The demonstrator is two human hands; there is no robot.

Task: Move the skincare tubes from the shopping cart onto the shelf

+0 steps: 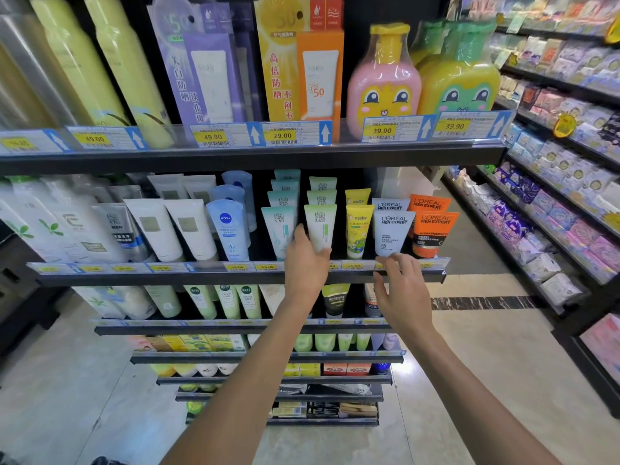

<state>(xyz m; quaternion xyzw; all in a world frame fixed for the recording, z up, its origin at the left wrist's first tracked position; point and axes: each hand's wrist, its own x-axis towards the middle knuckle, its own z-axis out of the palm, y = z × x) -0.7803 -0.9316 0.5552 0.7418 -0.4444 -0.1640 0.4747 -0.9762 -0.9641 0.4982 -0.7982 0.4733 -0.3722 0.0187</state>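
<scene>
Here, two hands are seen reaching up to the middle shelf [235, 278] of a skincare display. The left hand [307, 260] is wrapped around the lower end of a white tube with a green top [320, 226], thumb on its left side and fingers curled under its cap; the tube stands upright at the front of its row, just above the shelf edge. Two more tubes of the same kind are lined up behind it. The right hand [401, 290] is held loose and empty, fingers spread, its fingertips just touching the price rail below a white L'OREAL MEN EXPERT tube [392, 233].

Along the same shelf, three pale teal tubes [280, 229] are counted in the row to the left of the held tube, and two yellow tubes [359, 229] with a cartoon frog to its right. Two white L'OREAL tubes are followed by two orange ones [434, 233] marked MEN EXPERT HYDRA ENERGETIC. Further left, three blue tubes are stacked in depth, the front NIVEA tube [229, 231] readable.

On the shelf above, price tags [281, 135] reading 49.00, 49.90, 29.00, 39.90 and 39.90 can be made out, and an orange sunscreen box [320, 75] carries a "50". The shopping cart is not in view.
</scene>
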